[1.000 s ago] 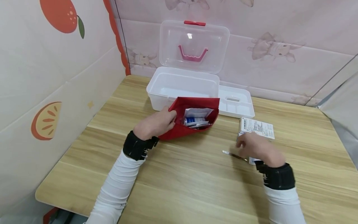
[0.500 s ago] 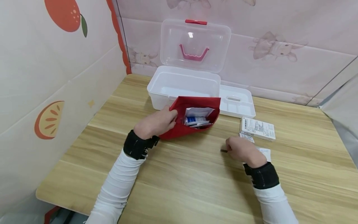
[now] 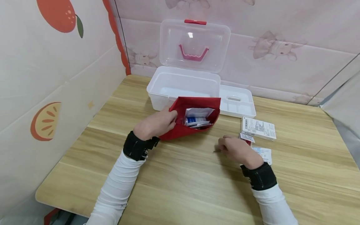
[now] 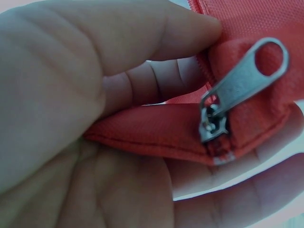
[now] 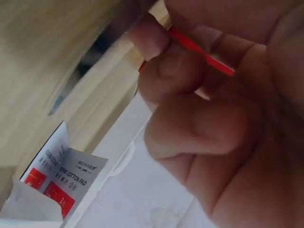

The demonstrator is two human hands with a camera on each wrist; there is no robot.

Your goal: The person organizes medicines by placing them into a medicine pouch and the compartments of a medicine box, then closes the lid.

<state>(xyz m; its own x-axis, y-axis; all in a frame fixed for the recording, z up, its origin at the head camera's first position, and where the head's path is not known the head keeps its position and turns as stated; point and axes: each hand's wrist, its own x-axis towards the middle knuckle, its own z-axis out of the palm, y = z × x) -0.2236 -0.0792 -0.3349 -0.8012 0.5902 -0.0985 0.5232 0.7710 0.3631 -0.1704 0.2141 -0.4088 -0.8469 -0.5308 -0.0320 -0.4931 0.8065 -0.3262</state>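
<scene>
My left hand grips the left edge of an open red zip pouch. In the left wrist view, the pouch's metal zip pull hangs by the fingers. Inside the pouch lie a small blue-and-white tube and several white packets. Low over the table, my right hand pinches slim metal tweezers, blurred and mostly hidden by the fingers. Just beyond that hand are a folded iodine cotton pad packet and a pale packet.
Behind the pouch stands a clear plastic box with its lid raised. A white divided tray lies at its right. A flat white printed box rests on the wooden table at the right.
My right hand has closed on the tweezers that lay on the table and moved left with them, uncovering the packets. The left hand keeps its grip on the pouch.
</scene>
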